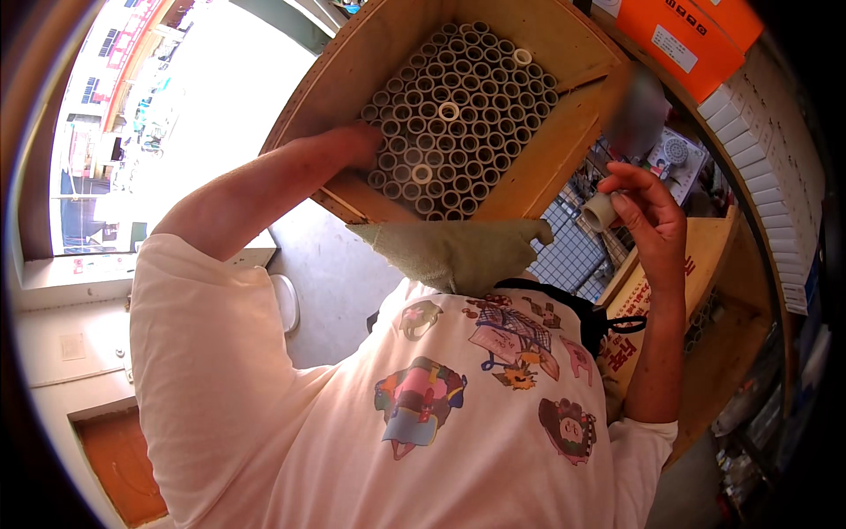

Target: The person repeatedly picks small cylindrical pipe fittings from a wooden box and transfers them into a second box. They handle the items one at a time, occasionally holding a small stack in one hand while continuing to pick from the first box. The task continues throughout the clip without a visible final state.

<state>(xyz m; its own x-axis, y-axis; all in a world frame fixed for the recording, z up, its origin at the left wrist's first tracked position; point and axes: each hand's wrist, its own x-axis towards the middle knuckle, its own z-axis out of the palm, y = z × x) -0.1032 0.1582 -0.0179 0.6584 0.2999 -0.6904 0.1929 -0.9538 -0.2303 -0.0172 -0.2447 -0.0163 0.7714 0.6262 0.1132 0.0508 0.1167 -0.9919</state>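
A wooden box [577,115] in front of me holds rows of short grey-beige plastic pipe pieces [458,115] standing on end, a few paler than the others. My left hand [359,145] reaches inside the box at its left side, by the outermost pieces; its fingers are dim and mostly hidden. Off the box's near right corner, my right hand [650,207] is raised with one short pipe piece [601,212] pinched between thumb and fingers. A greenish cloth [454,251] hangs over the box's near edge, against my body.
To the right stands a second wooden box [674,304] with red print and more pipe pieces inside. An orange carton [692,40] and stacked white boxes [749,159] line the right side. A wire grid [573,238] shows between the boxes. A bright opening lies at the left.
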